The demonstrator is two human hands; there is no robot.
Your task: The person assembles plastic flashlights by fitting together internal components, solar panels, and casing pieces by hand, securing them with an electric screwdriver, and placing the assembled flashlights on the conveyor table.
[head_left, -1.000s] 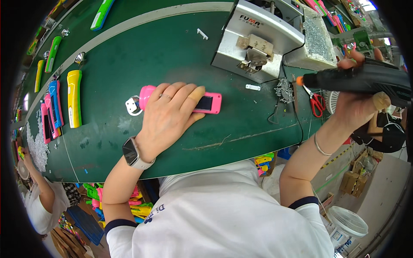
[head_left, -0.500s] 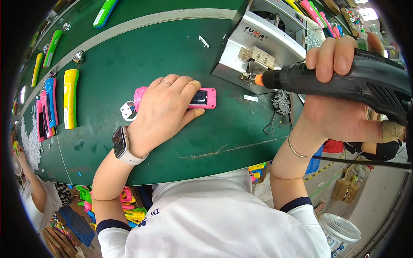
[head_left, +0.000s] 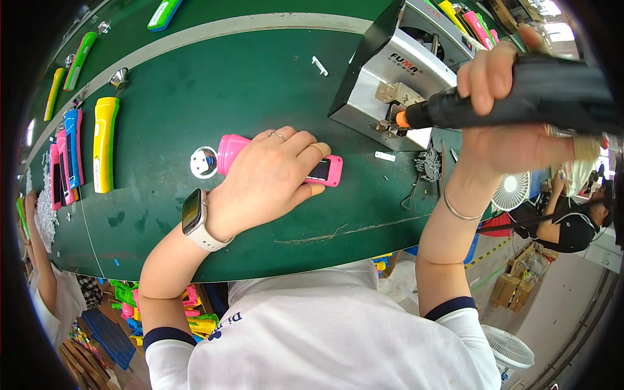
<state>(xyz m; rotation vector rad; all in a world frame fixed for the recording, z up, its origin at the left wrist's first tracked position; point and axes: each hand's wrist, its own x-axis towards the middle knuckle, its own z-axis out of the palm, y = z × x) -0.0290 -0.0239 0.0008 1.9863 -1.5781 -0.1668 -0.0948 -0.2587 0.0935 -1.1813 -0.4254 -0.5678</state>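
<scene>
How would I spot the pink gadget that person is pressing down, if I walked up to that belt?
Find the wide green belt and the person's left hand lying flat at its middle. Under that palm is the pink gadget, lengthwise, beside a small white ring. Unlike the coloured ones lined up at the left, it lies alone.

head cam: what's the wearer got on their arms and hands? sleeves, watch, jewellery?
Both arms bare below short white sleeves with dark navy cuffs. Left hand: thin ring on one finger; the wrist carries a smartwatch with a rectangular dark face and cream band. Right hand: no ring visible; thin silver bangle on the wrist. No gloves.
</scene>
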